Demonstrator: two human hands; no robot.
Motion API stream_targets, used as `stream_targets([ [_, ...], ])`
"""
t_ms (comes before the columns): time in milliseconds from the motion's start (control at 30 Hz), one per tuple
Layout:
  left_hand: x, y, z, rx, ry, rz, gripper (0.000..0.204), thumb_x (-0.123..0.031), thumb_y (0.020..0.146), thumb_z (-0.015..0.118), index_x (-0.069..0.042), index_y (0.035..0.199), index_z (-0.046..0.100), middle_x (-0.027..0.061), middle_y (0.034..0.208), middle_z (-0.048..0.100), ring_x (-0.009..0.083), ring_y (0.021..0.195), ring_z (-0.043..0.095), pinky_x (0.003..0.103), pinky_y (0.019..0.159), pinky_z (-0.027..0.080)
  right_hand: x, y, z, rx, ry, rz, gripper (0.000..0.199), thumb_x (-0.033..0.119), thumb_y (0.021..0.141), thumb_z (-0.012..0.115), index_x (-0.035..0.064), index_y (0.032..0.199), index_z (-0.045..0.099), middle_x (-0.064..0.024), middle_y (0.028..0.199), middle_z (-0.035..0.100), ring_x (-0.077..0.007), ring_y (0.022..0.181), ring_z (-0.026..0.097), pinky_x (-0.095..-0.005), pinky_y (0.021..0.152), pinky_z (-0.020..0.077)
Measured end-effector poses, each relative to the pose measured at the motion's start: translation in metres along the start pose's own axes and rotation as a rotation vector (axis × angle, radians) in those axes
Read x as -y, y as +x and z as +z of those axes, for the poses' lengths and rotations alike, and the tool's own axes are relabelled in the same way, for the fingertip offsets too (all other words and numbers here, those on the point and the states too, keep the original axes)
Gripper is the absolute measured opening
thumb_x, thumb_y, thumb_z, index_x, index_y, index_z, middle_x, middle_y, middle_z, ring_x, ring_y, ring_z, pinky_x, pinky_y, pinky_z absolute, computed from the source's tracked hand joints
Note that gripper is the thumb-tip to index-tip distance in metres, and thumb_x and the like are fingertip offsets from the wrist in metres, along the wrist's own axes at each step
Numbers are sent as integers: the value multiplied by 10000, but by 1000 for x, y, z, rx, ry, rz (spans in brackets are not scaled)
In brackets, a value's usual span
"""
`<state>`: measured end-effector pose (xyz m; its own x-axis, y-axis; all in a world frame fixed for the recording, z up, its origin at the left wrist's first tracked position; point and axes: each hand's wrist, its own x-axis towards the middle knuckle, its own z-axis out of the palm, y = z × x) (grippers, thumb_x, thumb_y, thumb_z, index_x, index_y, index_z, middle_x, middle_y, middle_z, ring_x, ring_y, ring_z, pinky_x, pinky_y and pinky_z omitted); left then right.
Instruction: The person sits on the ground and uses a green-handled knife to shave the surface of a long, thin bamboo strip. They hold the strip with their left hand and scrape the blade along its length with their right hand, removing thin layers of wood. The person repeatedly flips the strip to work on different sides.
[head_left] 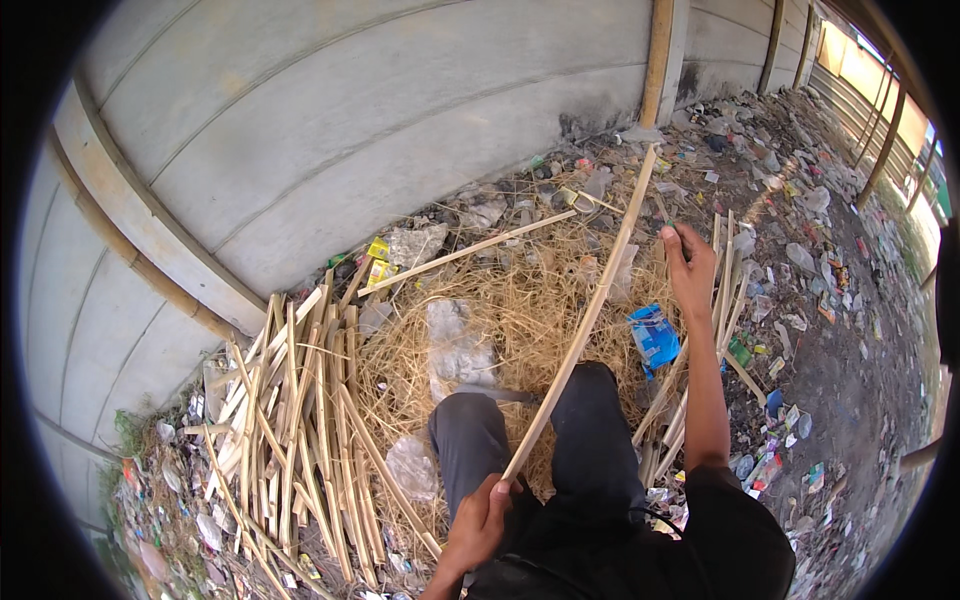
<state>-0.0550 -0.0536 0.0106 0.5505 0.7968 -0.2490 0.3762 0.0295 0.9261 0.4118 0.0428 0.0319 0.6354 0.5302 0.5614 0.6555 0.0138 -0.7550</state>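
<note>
Long pale bamboo strip, running slantwise from the lap up toward the grey concrete wall, far tip lying over the litter near the wall's foot. Left hand clenching round the near end of the strip, close to the body, just above the dark trouser knees. Right hand stretching out to the right, fingers curling over the upper ends of a loose bundle of thin pale bamboo slats; whether actually gripping one or merely resting on them, cannot tell.

Sitting or crouching over a heap of dry yellow straw-like shavings, with a crumpled blue plastic wrapper lying just beside the right forearm.

Judging progress: a sizeable fan-shaped pile of split bamboo slats already lying to the left, looking like worked pieces, and the mound of shavings suggesting plenty of trimming done. Smaller bundle on the right seemingly waiting, so probably well along but not finished, with one strip in hand at present. No knife or other tool showing in either hand.

Beyond, a second long bamboo strip resting across the straw, and scattered plastic rubbish covering the bare ground along the wall.
</note>
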Motion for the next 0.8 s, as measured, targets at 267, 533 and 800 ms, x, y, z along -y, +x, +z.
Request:
stream_targets([
  [267,-5,30,-10,43,-296,-159,555,-412,1206,350,31,1093,666,24,658,548,92,512,495,273,498,407,61,-100,19,410,120,-112,330,357,1087,666,32,1144,670,-100,772,640,-225,668,623,-374,614,474],
  [533,-27,52,2,2,-202,-14,512,-356,1208,357,18,1059,674,34,602,575,98,505,553,298,467,423,103,-162,20,580,63,-387,268,303,975,798,67,1061,706,-91,946,743,-309,769,747,-406,642,585],
  [800,-47,57,8,-154,66,132,467,-313,1196,388,-2,1004,678,101,595,617,256,522,660,388,543,508,119,-162,21,530,52,-439,263,281,932,840,64,1018,719,-66,889,747,-276,739,747,-372,616,573],
])
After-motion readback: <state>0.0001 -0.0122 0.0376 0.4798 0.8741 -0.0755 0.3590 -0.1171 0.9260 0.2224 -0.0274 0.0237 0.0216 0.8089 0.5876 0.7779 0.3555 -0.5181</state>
